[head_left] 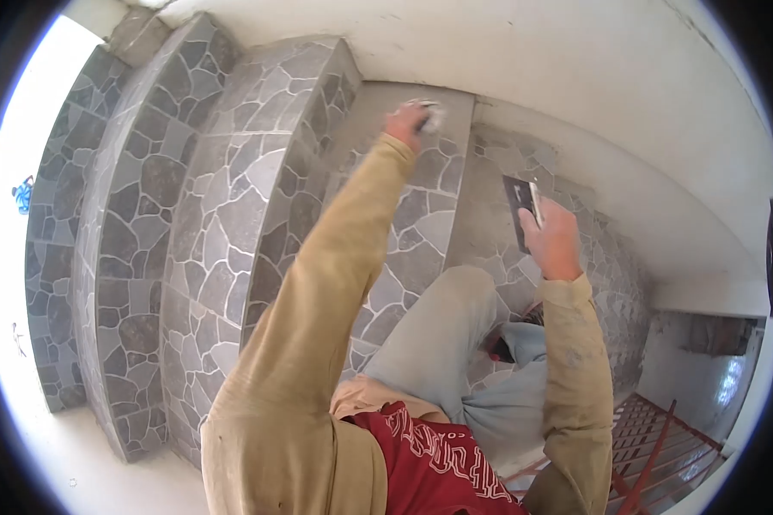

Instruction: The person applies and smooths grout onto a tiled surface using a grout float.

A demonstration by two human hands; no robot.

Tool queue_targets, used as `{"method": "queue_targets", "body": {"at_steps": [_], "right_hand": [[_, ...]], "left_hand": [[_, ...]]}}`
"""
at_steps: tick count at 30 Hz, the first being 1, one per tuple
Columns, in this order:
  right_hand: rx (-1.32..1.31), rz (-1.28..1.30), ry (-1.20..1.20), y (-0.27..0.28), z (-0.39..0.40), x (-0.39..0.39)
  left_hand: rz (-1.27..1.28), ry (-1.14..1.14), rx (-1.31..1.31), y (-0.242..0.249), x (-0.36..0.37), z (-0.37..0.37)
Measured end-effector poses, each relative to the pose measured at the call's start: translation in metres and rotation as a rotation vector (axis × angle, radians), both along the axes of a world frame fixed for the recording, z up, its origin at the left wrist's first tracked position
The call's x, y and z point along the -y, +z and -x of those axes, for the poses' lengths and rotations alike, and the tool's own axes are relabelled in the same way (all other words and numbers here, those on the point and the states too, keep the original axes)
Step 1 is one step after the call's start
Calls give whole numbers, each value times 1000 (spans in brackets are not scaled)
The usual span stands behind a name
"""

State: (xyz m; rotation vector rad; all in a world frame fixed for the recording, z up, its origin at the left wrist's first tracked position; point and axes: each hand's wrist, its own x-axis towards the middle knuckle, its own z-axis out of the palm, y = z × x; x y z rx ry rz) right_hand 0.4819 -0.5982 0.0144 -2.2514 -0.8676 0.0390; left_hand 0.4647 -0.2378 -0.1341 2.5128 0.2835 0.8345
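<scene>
My left hand (403, 125) reaches far forward, its fingers closed around a whitish rag (434, 117), which is blurred. The rag is over a stair tread (424, 206) of grey stone-patterned tile with pale joints; grey film covers the tread's far end by the wall. In my right hand (556, 240) is a flat finishing trowel (517, 206) with a dark rectangular blade. It is raised on edge above the lower tiled steps, and my fingers wrap its handle. My bent knee (468, 296) lies between the two arms.
More tiled steps (223, 189) rise to the left, toward a bright opening. A cream wall (575, 60) runs along the stairs' far side. At lower right is a red metal railing (653, 446). My shoe (500, 349) rests on a step below me.
</scene>
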Motion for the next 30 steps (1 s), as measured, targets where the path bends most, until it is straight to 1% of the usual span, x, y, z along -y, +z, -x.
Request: {"method": "queue_targets", "body": {"at_steps": [1, 3, 4, 5, 7, 8, 9, 10, 11, 12, 13, 15, 17, 19, 20, 22, 23, 24, 25, 27, 28, 30], "right_hand": [[2, -17, 8, 1, -5, 0], [45, -12, 21, 2, -7, 7], [30, -16, 7, 5, -4, 9], [-21, -9, -3, 11, -3, 12], [-81, 4, -34, 23, 3, 19], [-49, 50, -20, 29, 10, 21], [-17, 97, 1, 35, 16, 23], [-29, 106, 3, 37, 19, 22], [-45, 61, 44, 38, 24, 21], [-63, 11, 81, 38, 29, 19], [-83, 14, 79, 40, 33, 18], [-79, 38, 95, 45, 36, 18], [-113, 60, 103, 47, 36, 23], [-157, 79, 111, 44, 32, 27], [-189, 66, 70, 42, 30, 30], [-241, 71, 24, 28, 12, 34], [-225, 97, -24, 19, 1, 38], [-217, 131, -77, 13, -6, 43], [-248, 161, -78, 10, -14, 46], [-256, 92, -178, 5, -50, 39], [-230, 89, -160, 5, -63, 36], [-282, 104, -241, -2, -78, 31]], "left_hand": [[-180, -9, -24, 15, 25, 8], [-211, -141, -20, 28, 74, 77], [-151, -200, -58, 28, 92, 123], [-115, -163, -180, 20, 109, 176], [-90, -119, -307, -18, 126, 286], [-2, -72, -553, -27, 134, 342], [54, -19, -663, -35, 143, 388], [115, 43, -777, -41, 151, 415], [125, 47, -796, -42, 152, 416], [81, 10, -766, -43, 146, 409], [35, -31, -733, -46, 138, 394], [-33, -63, -782, -41, 114, 320], [-151, -54, -595, -72, 72, 249], [-90, 49, -558, -79, 43, 184], [-83, 38, -594, -75, 46, 175], [-163, 187, -605, -69, 55, 150], [-153, 172, -631, -69, 54, 141], [-158, 171, -600, -68, 52, 140], [-150, 182, -567, -69, 56, 148], [-120, 182, -593, -66, 59, 150], [-117, 179, -597, -62, 56, 146], [-109, 201, -554, -58, 60, 150]]}}
